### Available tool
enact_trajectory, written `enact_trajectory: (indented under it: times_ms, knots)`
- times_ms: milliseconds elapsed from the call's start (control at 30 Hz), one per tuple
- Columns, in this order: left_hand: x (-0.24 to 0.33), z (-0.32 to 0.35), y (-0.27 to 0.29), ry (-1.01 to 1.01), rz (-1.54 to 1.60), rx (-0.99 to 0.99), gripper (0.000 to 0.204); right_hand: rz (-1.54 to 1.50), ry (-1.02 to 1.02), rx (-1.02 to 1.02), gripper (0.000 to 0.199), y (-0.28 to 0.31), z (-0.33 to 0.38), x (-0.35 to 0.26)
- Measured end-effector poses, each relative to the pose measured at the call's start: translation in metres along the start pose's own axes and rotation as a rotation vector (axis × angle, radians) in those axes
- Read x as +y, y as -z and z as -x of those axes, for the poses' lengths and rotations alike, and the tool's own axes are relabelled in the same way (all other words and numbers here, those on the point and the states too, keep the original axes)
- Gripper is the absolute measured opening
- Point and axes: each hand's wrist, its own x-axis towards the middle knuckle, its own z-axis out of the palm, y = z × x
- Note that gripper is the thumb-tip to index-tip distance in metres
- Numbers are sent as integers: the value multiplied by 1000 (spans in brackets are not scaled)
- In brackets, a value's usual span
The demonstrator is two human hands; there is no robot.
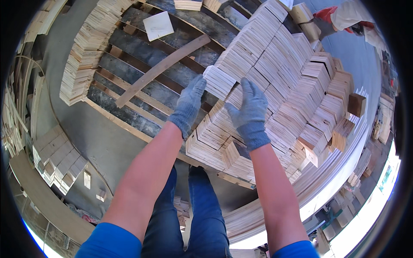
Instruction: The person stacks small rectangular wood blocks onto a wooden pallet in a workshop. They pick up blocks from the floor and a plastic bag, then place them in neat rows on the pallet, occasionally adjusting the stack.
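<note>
From my blue trouser legs (189,215) outward, I see my gloved left hand (189,103) and right hand (249,109) clamp a small bundle of thin wooden slats (219,81) between flat palms so it stays together, its long axis slanting left-to-right, just above the big slat stack (279,86) on the slatted pallet (142,73).

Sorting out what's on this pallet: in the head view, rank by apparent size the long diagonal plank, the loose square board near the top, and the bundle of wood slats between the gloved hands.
1. Long diagonal plank, clearly the largest.
2. Loose square board and bundle of wood slats look about alike; the bundle is nearer the camera, so no ranking between them.
</note>
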Motion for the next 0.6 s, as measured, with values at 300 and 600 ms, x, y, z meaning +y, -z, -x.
enact_trajectory:
  times_ms: [300, 600]
  knots:
    - [-12, -11, 18, -167, -240, 13, 64, -165, -116, 106, 83, 35, 47, 32]
    - [66, -21, 139, -271, -1639, 259, 51, -329, -229, 129, 76, 43, 98, 43]
